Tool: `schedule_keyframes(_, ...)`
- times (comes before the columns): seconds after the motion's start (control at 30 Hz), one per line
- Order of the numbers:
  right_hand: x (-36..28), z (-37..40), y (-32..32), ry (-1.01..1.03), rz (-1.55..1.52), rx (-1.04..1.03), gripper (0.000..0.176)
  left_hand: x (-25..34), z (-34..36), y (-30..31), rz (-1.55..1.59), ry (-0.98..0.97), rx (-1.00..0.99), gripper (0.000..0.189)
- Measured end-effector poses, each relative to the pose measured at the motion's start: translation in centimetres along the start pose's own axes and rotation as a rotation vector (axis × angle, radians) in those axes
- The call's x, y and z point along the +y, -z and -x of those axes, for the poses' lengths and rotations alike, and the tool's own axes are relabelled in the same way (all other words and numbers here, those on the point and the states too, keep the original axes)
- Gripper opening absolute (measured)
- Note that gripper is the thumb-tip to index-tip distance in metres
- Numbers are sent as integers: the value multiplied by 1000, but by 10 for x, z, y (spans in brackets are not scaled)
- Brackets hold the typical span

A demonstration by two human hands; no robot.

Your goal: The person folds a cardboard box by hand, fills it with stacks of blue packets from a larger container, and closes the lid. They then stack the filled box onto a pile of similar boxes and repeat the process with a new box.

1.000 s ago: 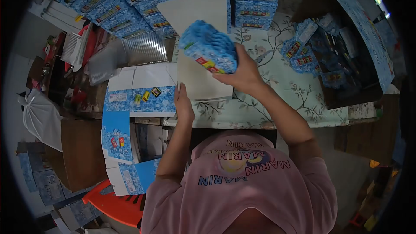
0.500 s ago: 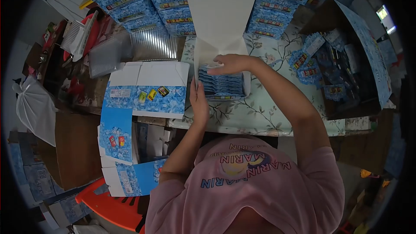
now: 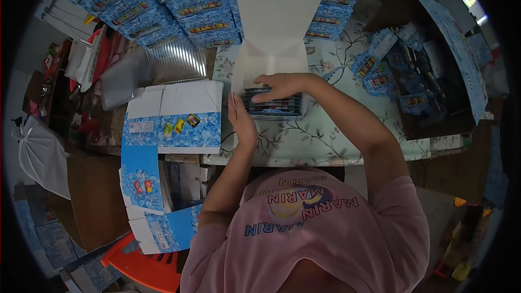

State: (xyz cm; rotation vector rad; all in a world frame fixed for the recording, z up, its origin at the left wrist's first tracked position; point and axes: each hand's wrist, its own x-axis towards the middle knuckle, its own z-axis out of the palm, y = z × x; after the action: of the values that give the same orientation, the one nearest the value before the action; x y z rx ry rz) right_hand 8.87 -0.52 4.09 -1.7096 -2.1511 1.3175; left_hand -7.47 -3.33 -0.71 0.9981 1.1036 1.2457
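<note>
An open white box stands on the flowered tablecloth, its lid raised at the back. A row of packets fills its front part. My right hand reaches over the box, its fingers apart and touching the tops of the packets. Against the box's left wall lies my left hand, fingers stretched along the outside. Neither hand has anything lifted.
Stacked blue boxes rise behind the open box. Flattened cartons and clear plastic trays lie left. At right, a cardboard box lies on its side with loose packets. An orange chair is bottom left.
My right hand has moved down onto the packets, which now show dark, coloured edges. The whole view has shifted slightly. My left hand stays at the box's left wall.
</note>
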Motion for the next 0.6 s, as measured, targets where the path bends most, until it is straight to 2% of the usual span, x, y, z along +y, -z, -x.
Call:
schedule_keyframes(0.07,8,11,1,34,96,52,88,-10,-5,3,-31,-21,-21,50)
schedule_keyframes(0.13,-8,31,-4,-37,195,17,87,-26,-6,2,-222,-137,62,50)
schedule_keyframes(0.2,-8,41,-9,26,337,236,75,-14,-3,-1,-131,-59,43,49)
schedule_keyframes(0.23,-1,55,-3,-19,339,267,75,-8,-3,0,-105,-76,-5,49)
schedule_keyframes(0.27,3,68,4,109,154,511,67,-5,-4,3,-82,-93,-44,49)
schedule_keyframes(0.3,9,79,11,254,-24,746,59,-16,-10,8,-48,-103,0,48)
schedule_keyframes(0.33,30,91,22,249,-91,913,48,-27,-15,12,-14,-112,53,48)
schedule_keyframes(0.4,95,116,45,-1,-131,1122,49,-15,-11,14,-25,-126,34,48)
schedule_keyframes(0.47,173,138,65,-438,40,1177,46,-5,-9,21,-40,-150,29,48)
schedule_keyframes(0.53,229,159,84,-607,384,1129,45,2,-9,25,-274,-325,1,46)
schedule_keyframes(0.57,249,164,93,-595,386,1143,45,9,-6,21,-270,-341,4,46)
schedule_keyframes(0.6,265,166,101,-583,717,1126,39,19,0,16,-354,-508,1,48)
